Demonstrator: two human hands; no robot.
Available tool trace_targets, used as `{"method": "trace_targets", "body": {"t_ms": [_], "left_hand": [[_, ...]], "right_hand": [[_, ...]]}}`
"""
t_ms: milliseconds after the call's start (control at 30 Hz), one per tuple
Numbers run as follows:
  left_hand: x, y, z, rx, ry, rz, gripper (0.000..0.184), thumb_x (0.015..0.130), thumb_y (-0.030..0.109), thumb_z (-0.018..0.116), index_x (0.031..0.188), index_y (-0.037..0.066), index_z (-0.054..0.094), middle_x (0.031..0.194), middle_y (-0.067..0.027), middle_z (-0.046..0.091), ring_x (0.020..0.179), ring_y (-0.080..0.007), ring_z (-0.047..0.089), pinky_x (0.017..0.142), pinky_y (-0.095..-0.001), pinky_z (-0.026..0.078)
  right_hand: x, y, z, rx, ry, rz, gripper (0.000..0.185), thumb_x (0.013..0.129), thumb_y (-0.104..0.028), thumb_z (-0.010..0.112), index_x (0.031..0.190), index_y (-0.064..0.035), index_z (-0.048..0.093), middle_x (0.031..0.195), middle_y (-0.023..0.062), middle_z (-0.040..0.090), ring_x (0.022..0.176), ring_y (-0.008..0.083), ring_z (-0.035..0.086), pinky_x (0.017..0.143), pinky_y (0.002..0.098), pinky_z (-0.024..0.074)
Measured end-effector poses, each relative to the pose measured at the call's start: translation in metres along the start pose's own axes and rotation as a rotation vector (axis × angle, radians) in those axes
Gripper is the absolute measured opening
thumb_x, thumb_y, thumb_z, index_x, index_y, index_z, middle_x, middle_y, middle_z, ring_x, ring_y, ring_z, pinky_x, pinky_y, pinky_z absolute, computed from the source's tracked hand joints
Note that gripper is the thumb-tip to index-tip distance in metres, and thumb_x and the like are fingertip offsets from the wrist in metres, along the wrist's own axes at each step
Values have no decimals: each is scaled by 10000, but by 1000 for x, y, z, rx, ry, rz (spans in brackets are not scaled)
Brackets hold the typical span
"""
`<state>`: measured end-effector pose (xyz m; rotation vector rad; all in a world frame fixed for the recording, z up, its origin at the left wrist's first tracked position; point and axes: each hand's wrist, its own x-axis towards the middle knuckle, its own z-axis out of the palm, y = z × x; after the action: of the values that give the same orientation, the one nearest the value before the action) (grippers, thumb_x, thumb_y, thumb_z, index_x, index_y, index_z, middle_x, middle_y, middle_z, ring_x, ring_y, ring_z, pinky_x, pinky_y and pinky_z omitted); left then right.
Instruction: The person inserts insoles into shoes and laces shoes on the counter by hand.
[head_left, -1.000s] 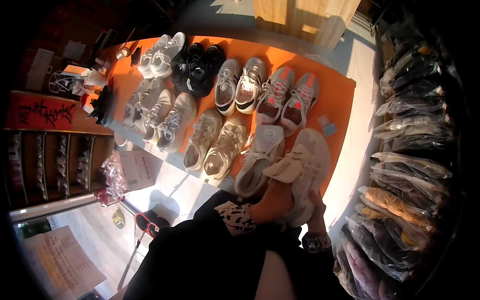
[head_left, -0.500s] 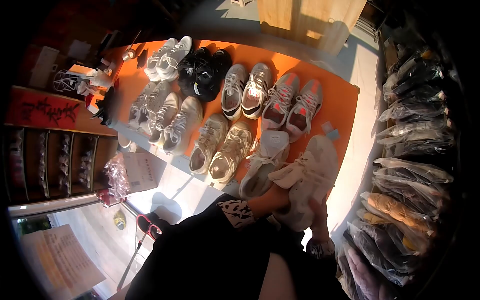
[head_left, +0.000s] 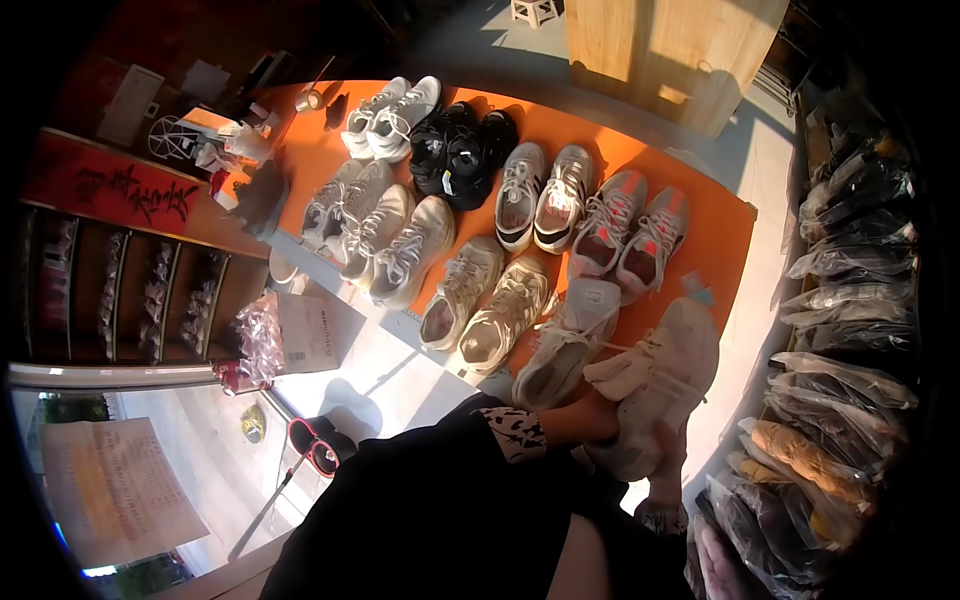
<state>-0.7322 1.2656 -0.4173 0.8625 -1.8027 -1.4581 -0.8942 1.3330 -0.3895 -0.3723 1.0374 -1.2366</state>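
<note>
A white sneaker (head_left: 672, 365) is held up at the near right corner of the orange table (head_left: 722, 235). My left hand (head_left: 592, 416) grips it from the left side, by the opening and tongue, with the fingers partly hidden. Low on its right side, my right hand (head_left: 664, 462) is closed against the shoe, partly in glare. Just left of my left hand, a similar white sneaker (head_left: 552, 368) rests on the table with its tongue pulled up. Beside that one stands a pair of cream sneakers (head_left: 505, 315).
Several more pairs cover the table, including black shoes (head_left: 465, 160) and grey-pink sneakers (head_left: 607, 225). Plastic-wrapped shoes (head_left: 850, 395) line the right side. At left are a cardboard box (head_left: 318, 335), a red-rimmed black container (head_left: 322, 445) and shelves (head_left: 130, 290).
My view has swung, so the table and shoes appear farther right in it. Both hands keep hold of the white sneaker, with little change in their grip.
</note>
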Motion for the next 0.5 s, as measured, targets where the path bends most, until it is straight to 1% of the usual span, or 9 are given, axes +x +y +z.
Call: {"method": "trace_targets", "body": {"t_ms": [133, 200, 267, 333, 400, 433, 500], "left_hand": [[-9, 11, -13, 2, -182, -38, 464, 863, 168, 575, 1282, -10, 485, 1289, -172, 512, 1227, -301, 472, 1057, -378, 357], [-8, 26, -27, 23, -295, -68, 463, 862, 167, 573, 1279, -13, 486, 1285, -174, 513, 1225, -304, 473, 1055, -379, 358], [-6, 37, -37, 66, -377, -86, 462, 860, 165, 570, 1277, -16, 487, 1281, -176, 515, 1223, -306, 473, 1054, -381, 360], [-6, 43, -39, 125, -416, -78, 461, 858, 164, 568, 1274, -19, 488, 1278, -179, 517, 1221, -309, 474, 1052, -382, 361], [-7, 44, -36, 193, -439, -63, 460, 857, 163, 566, 1272, -21, 489, 1274, -181, 518, 1219, -311, 474, 1050, -384, 363], [-7, 45, -34, 220, -438, -57, 460, 856, 162, 565, 1270, -23, 489, 1272, -182, 519, 1218, -312, 474, 1049, -384, 363], [-7, 46, -30, 266, -436, -47, 459, 854, 160, 563, 1268, -26, 490, 1268, -184, 521, 1216, -315, 475, 1048, -386, 365]], "right_hand": [[4, -1, -3, -48, -81, 21, 697, 859, -168, 548, 1481, -80, 246, 1357, 153, 452, 1190, 307, 514, 957, 397, 476], [2, 3, -2, 40, -34, 128, 675, 864, -172, 551, 1472, -79, 273, 1356, 143, 458, 1195, 302, 510, 973, 395, 461], [0, 8, -4, 77, -42, 151, 659, 866, -171, 550, 1465, -76, 291, 1349, 139, 467, 1196, 301, 508, 980, 392, 453], [-1, 11, -6, 115, -49, 173, 644, 869, -170, 550, 1458, -72, 309, 1341, 135, 476, 1197, 300, 506, 987, 389, 445], [-2, 13, -9, 108, -15, 201, 622, 882, -213, 537, 1450, -70, 328, 1346, 130, 483, 1199, 291, 508, 994, 385, 438], [-2, 15, -11, 107, -14, 201, 622, 882, -213, 537, 1450, -70, 328, 1346, 130, 483, 1199, 291, 508, 994, 385, 438], [-1, 18, -18, 246, -45, 238, 584, 899, -275, 517, 1424, -61, 378, 1344, 131, 500, 1204, 279, 507, 1001, 382, 434]]}}
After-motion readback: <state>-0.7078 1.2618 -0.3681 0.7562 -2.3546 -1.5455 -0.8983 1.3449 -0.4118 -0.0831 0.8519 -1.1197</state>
